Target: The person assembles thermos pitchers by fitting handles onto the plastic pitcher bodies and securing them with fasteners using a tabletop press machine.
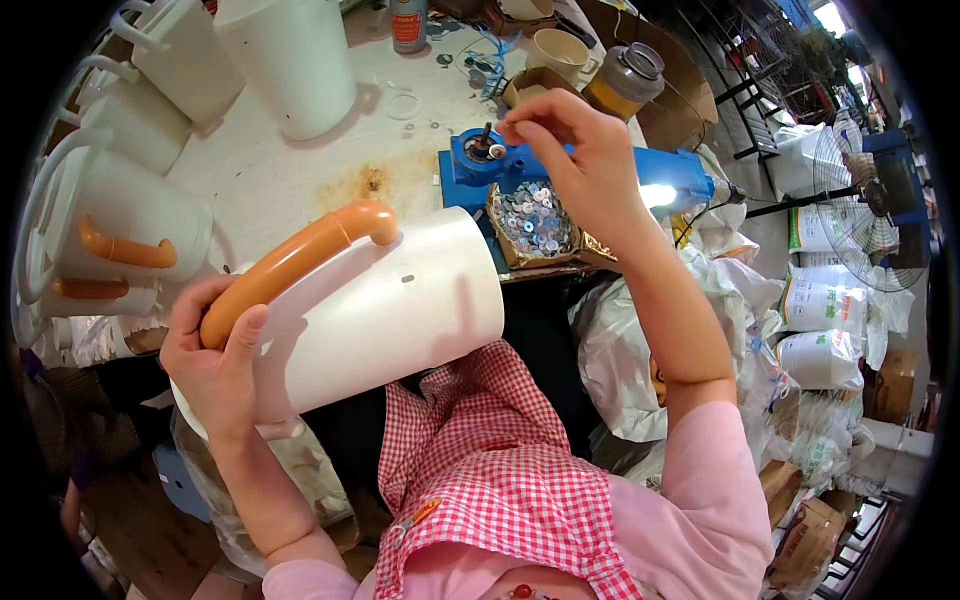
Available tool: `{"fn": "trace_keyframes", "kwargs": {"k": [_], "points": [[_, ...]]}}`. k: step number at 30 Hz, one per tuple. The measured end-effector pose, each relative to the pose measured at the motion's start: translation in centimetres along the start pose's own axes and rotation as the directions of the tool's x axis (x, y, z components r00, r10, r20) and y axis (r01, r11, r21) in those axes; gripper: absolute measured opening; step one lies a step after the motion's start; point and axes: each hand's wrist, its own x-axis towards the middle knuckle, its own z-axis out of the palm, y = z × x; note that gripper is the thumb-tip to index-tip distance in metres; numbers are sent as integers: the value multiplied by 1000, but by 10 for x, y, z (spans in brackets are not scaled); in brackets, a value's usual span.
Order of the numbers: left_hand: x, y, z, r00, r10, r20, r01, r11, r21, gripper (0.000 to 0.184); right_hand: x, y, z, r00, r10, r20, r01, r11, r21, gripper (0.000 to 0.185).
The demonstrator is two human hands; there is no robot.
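Observation:
My left hand (212, 375) is wrapped around the lower end of an orange-brown handle (300, 258) on a white plastic jug (380, 310). The jug lies tilted across my lap, with a small slot in its side. At the blue machine (468, 185) on the bench edge, my right hand (590, 165) hovers with thumb and fingers pinched close to an upright dark pin (487, 132). A small white ring (497, 152) sits beside that pin. Whatever those fingertips hold is too small to make out. Below them stands a box of washers (535, 222).
White jugs (285, 65) stand on the bench at the back and left, some with orange handles (128, 245). A jar of yellow contents (625, 80), a cup (560, 55) and a spray can (408, 25) are at the back. A fan (870, 190) and sacks (825, 300) are at right.

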Motion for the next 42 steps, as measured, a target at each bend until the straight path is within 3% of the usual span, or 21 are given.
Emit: {"fn": "trace_keyframes", "kwargs": {"k": [2,4,7,18,22,24,25,26,28,32,34,39,42], "points": [[-2,0,-3,1000,17,-5,-17,1000,-4,35,13,-4,6,993,-95,75,110,966,-233,10],[-5,-1,-6,1000,-8,2,8,1000,-14,37,17,-4,6,992,-83,98,102,973,-209,12],[-4,1,-5,1000,-19,8,19,999,-41,36,19,-9,4,986,-73,149,117,942,-313,11],[-8,6,-1,999,-12,50,13,999,-31,33,33,-26,3,930,-149,336,326,759,-564,12],[-6,2,0,1000,12,10,-11,999,-40,34,9,-16,2,966,-179,186,239,894,-378,13],[-7,-1,-4,1000,24,10,-24,999,-27,34,-22,-7,-7,1000,17,-9,-19,965,-263,12],[-7,-1,-5,1000,20,6,-20,999,-30,34,-37,-2,-8,988,152,-7,-149,959,-242,10],[-8,-2,-6,1000,14,3,-14,999,-31,34,-45,11,-6,988,156,-3,-152,959,-240,10],[-8,-4,-6,1000,2,-8,-2,1000,-27,34,-66,39,-2,958,225,176,-142,910,-389,11],[-8,-6,-8,999,-18,51,18,1000,3,37,-70,116,9,949,249,195,-106,831,-547,12],[-9,-2,-8,998,-16,61,13,999,38,37,-68,127,16,958,185,219,1,761,-649,13],[-10,-5,-9,998,4,55,-7,999,48,38,-69,101,10,947,272,172,-115,785,-609,13],[-9,-7,-9,999,-1,37,0,1000,30,39,-77,107,4,956,281,90,-206,854,-477,14]]}}
